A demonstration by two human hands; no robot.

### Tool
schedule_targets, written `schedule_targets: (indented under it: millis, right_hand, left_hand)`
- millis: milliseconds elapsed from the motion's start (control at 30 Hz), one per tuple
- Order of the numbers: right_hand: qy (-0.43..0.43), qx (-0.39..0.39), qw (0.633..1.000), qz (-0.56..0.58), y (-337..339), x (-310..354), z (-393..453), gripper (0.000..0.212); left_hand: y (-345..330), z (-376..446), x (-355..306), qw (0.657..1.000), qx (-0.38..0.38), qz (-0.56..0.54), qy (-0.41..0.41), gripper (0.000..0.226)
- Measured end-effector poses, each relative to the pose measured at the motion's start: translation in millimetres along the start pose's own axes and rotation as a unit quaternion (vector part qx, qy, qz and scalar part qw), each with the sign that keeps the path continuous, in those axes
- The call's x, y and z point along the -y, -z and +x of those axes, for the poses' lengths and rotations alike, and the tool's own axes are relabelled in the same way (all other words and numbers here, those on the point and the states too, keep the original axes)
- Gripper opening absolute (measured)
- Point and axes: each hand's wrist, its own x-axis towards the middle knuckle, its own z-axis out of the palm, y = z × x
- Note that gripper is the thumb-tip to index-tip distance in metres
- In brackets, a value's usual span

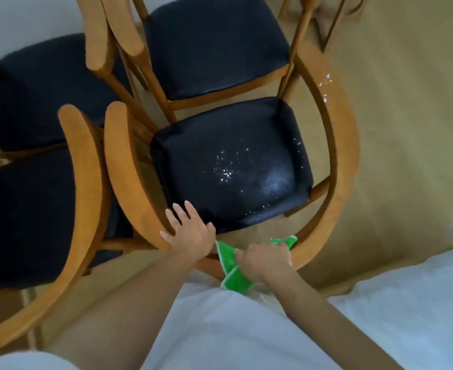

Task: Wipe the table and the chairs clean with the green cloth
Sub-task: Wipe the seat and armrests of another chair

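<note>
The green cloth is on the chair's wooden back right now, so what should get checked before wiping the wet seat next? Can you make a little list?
1. Green cloth gripped: ok, the right hand holds it bunched on the curved wooden back.
2. Chair steadied: ok, the left hand rests open on the back rail by the seat's near edge.
3. Seat sprayed: ok, white droplets sit on the dark seat.
4. Seat free of other things: ok, only droplets show.
5. Back rail fully wiped: not ok, droplets remain on its far right part.
6. Cloth clean enough: cannot tell, most is hidden under the hand.
</note>
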Motion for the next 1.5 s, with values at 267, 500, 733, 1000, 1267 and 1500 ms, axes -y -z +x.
schedule_targets:
  millis: [267, 500, 733, 1000, 1267, 1500]
  right_hand:
    - [-0.091, -0.044, 0.995, 0.006, 7, -147, 18, 0.053]
    - [-0.042, 0.014, 0.997, -0.069, 5, -98, 26, 0.046]
    - [0.045, -0.023, 0.997, -0.055, 5, -70, 5, 0.040]
    - [0.105, -0.121, 0.982, -0.104, 22, -205, 25, 0.064]
    - [0.242, -0.304, 0.909, -0.151, 102, -340, 97, 0.054]
    - [0.102, -0.366, 0.925, 0.004, 186, -357, 152, 0.062]
  left_hand:
    - [-49, -40, -22, 0.996, 0.066, -0.031, 0.044, 0.073]
    - [-48, -31, -23, 0.990, 0.140, 0.018, 0.029, 0.072]
    - [-38, -29, -38, 0.983, 0.183, 0.036, -0.007, 0.055]
    - [-50, -31, -122, 0.972, 0.230, 0.035, -0.039, 0.069]
    - [-45, -34, -258, 0.966, 0.237, -0.102, -0.016, 0.066]
    - [-43, -22, -323, 0.972, 0.158, -0.161, -0.064, 0.072]
